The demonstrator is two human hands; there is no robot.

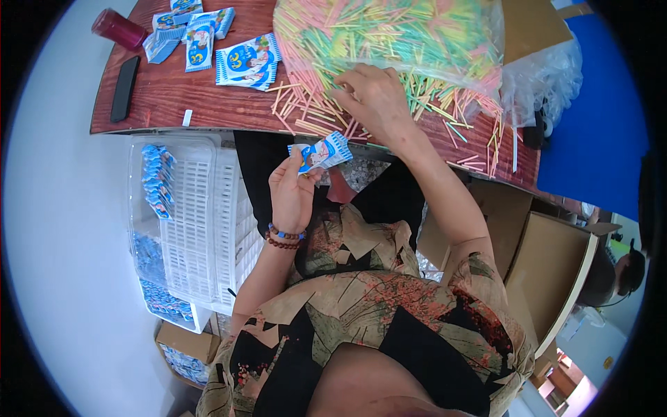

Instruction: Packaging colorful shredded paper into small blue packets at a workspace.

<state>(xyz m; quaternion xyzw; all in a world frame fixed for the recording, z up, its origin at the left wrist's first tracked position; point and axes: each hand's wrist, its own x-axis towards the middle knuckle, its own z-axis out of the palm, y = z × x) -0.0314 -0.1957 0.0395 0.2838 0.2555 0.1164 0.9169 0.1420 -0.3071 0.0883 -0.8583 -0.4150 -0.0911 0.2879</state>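
In my left hand (292, 187) is a small blue-and-white packet (319, 154), pinched between thumb and fingers just off the table's near edge. My right hand (379, 101) reaches over loose thin sticks (306, 111) in pink, yellow and green. Its fingers are bent with a gap between thumb and index finger, and I see nothing held there. Beyond it, a large clear plastic bag (389, 35) spills more such sticks onto the red wood-grain table (156, 104). To the left lie a stack of similar packets (246, 62) and several loose packets (200, 45).
A dark red jar (118, 29) and a black phone-like slab (125, 89) sit at the table's left. Below stand white plastic baskets (187, 184) with a row of packets (158, 177). Cardboard boxes (549, 271) stand at right, where another person (615, 274) shows.
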